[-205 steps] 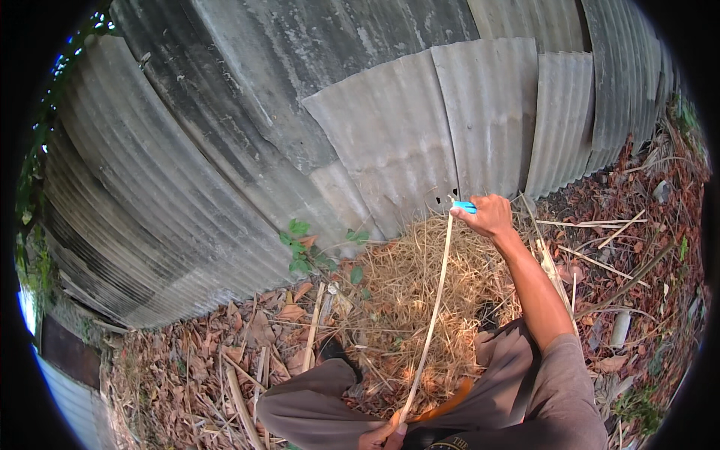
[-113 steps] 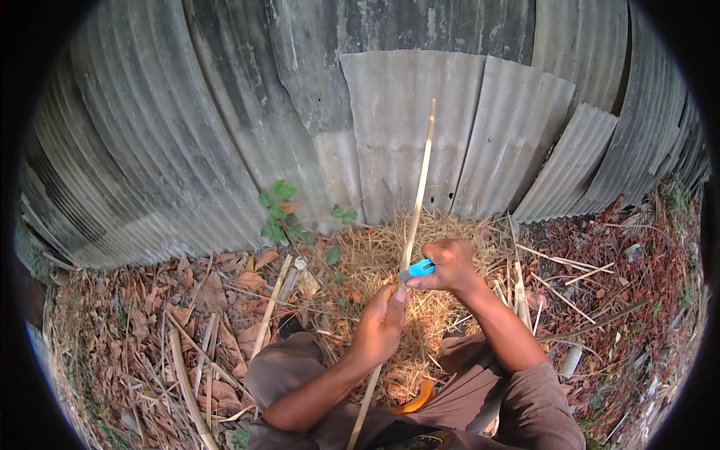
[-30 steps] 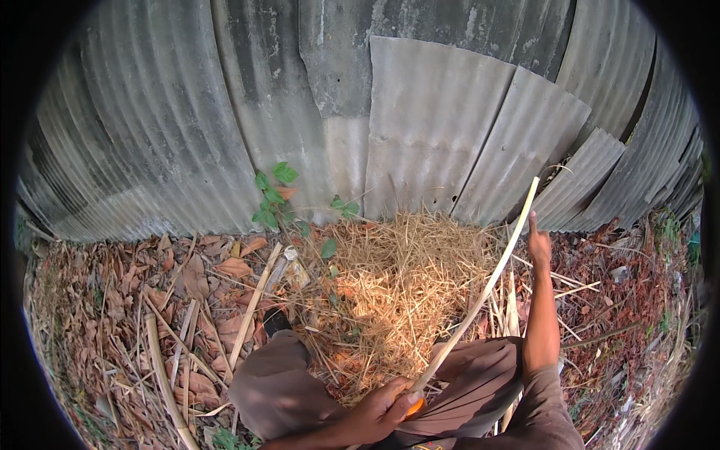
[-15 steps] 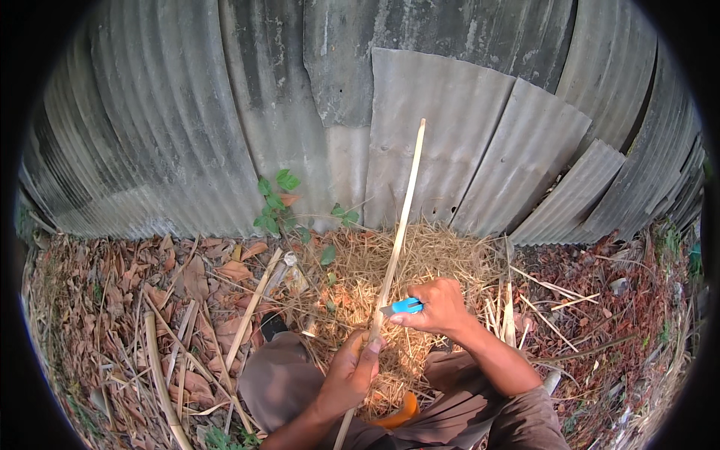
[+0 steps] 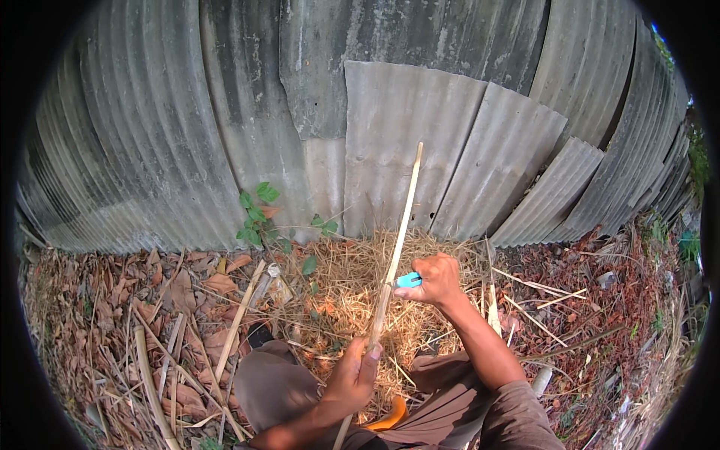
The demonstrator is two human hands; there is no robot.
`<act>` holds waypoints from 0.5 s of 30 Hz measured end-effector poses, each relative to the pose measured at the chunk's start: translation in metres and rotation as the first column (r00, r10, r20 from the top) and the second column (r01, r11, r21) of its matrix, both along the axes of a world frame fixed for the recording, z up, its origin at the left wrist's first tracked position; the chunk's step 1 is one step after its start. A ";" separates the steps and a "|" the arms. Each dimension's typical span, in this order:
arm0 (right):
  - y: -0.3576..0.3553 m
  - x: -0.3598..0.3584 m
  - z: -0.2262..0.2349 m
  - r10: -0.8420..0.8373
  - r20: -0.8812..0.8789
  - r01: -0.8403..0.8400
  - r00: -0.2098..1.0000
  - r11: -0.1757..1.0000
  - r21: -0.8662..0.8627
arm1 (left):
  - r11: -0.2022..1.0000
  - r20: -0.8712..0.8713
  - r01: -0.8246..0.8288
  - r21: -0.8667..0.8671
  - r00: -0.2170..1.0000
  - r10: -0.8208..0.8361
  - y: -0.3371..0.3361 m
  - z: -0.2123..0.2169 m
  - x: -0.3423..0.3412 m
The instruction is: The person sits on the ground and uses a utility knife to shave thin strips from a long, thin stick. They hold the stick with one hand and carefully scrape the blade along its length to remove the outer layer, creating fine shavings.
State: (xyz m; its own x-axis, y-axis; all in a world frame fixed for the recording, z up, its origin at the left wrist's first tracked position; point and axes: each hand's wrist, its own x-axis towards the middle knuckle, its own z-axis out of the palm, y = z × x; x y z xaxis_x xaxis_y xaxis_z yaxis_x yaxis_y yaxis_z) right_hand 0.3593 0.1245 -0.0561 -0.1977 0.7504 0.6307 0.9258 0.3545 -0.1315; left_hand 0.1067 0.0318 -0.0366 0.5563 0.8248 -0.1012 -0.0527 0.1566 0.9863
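Observation:
A long pale bamboo strip (image 5: 406, 218) slants up from between my legs toward the metal wall. My left hand (image 5: 355, 375) is closed around its lower part, thumb lying along it. Farther up the strip, my right hand (image 5: 433, 279) grips a blue-handled utility knife (image 5: 409, 280). The knife's front end meets the strip's right side; the blade itself is hardly visible. Above the knife the strip looks paler and thinner than below it. Something orange and curved (image 5: 391, 415) shows between my legs, under the strip; I cannot tell what it is.
Corrugated grey sheets (image 5: 409, 127) form a wall ahead. Straw-like shavings (image 5: 360, 300) cover the ground before me. Dry leaves and bamboo pieces (image 5: 154, 375) lie at left, more thin strips (image 5: 536, 319) at right. A small green plant (image 5: 256, 214) grows by the wall.
My right hand with the knife has slid up the strip, away from my left hand. The strip's far tip sits a little lower in view, and the whole view has shifted slightly.

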 end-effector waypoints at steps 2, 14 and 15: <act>0.008 0.001 -0.001 -0.016 0.016 0.015 1.000 1.000 0.018 | 0.999 -0.099 -0.015 0.040 0.995 0.019 0.000 -0.005 -0.006; 0.013 0.155 -0.005 -0.872 -0.230 0.664 0.431 0.480 -0.574 | 0.973 -0.203 0.219 -0.075 0.952 -0.230 -0.041 -0.021 -0.038; 0.006 0.159 -0.009 -0.876 -0.241 0.639 0.419 0.473 -0.606 | 0.981 -0.199 0.191 -0.044 0.960 -0.196 -0.039 -0.026 -0.038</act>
State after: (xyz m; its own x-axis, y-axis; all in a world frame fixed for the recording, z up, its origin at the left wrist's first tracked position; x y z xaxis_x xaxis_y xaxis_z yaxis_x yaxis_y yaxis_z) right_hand 0.5186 0.1305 -0.0650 0.8037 0.5908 0.0705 0.5294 -0.6561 -0.5378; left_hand 0.0688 -0.0071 -0.0631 0.6711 0.6995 -0.2457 0.1800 0.1677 0.9693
